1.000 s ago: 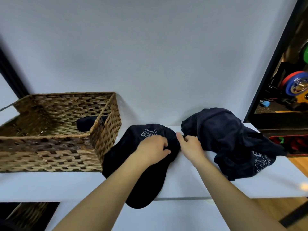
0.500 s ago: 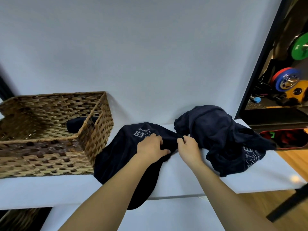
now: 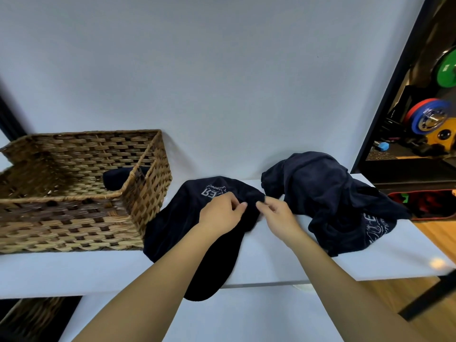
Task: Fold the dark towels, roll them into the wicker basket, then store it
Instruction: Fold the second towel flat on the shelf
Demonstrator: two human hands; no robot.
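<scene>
— Wicker basket (image 3: 138,213)?
— Far left on the white shelf (image 3: 283,262), open top, back against the pale wall (image 3: 222,70). Inside, near its right wall, one rolled dark towel (image 3: 116,177), only partly seen over the rim.

— And the towel being worked on?
— Spread towel (image 3: 197,233) just right of the basket, touching its near right corner. Pale lettering face up at the far end. Near end draped over the shelf's front edge and hanging down.

— Left hand (image 3: 220,212)?
— On the far right part of that towel, palm down. Thumb and fingers curled together, pinching a fold of dark cloth at the towel's far right corner.

— Right hand (image 3: 277,213)?
— Just beside the left, fingertips nearly meeting it. Fingers bent and drawn in at the same corner of cloth; whether truly clamped on it or only touching, cannot tell.

— Further right?
— Crumpled heap of dark towels (image 3: 328,201), bunched and unfolded, a printed patch showing at its near right. Close to the right hand, apart from the wrist, its left edge near the spread towel's corner.

— Past the shelf?
— Dark doorway frame on the right, with coloured weight plates (image 3: 429,119) beyond, blurred.
</scene>
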